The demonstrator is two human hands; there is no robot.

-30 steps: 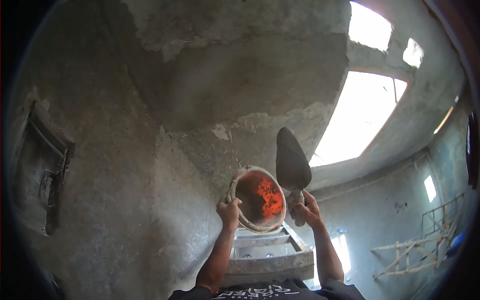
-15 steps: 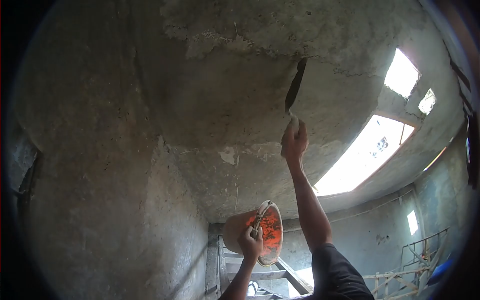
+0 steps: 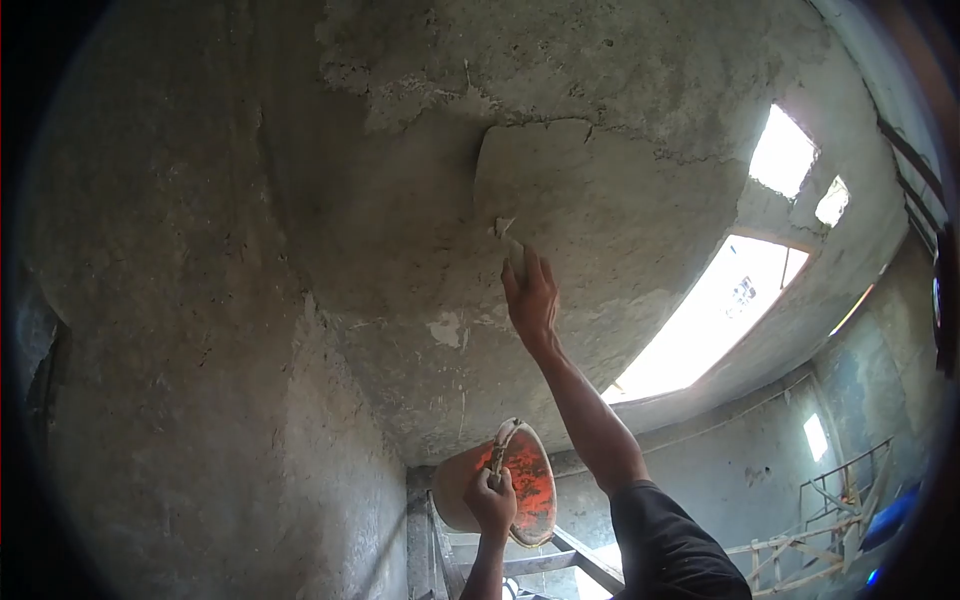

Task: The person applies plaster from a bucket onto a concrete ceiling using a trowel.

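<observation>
Head view. We look up at a rough concrete ceiling [image 3: 300, 200], our landmark. Our right hand [image 3: 530, 295] is raised to it and grips the handle of one trowel [image 3: 525, 170]; the blade lies flat against the ceiling, above the hand, its long axis running from the knuckles up and slightly left toward the ragged edge of the older plaster [image 3: 420, 85]. The blade is so coated in grey mortar that its outline nearly merges with the surface. The right hand is the nearer of our two to the ceiling. Our left hand [image 3: 492, 500] sits well below the ceiling, closed around the rim of one orange bucket [image 3: 520, 485], tilted so its mouth faces us; we cannot tell how much mortar it holds. Below the ceiling, right of the trowel, we count three bright openings [image 3: 715, 310]. A ladder [image 3: 560, 560] shows beneath the bucket.
</observation>
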